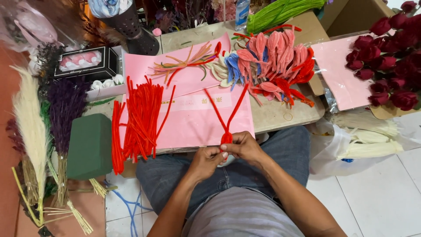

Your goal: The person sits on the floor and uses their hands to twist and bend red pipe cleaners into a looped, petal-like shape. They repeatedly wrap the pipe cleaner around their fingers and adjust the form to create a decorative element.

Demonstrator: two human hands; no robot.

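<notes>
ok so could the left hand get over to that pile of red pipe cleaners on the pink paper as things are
Probably yes. The pile of red pipe cleaners lies just beyond the left hand, with only flat pink paper between. But that hand, like the right hand, is pinching the twisted red pipe cleaner piece, so it must let go first.

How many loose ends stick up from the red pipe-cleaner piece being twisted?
2: both ends of the red pipe-cleaner piece fan upward over the pink paper, one leaning left, one right, above the left hand and right hand.

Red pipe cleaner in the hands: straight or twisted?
Twisted. Red pipe cleaner is wound at the base between both hands, two free ends splaying up in a V.
</notes>
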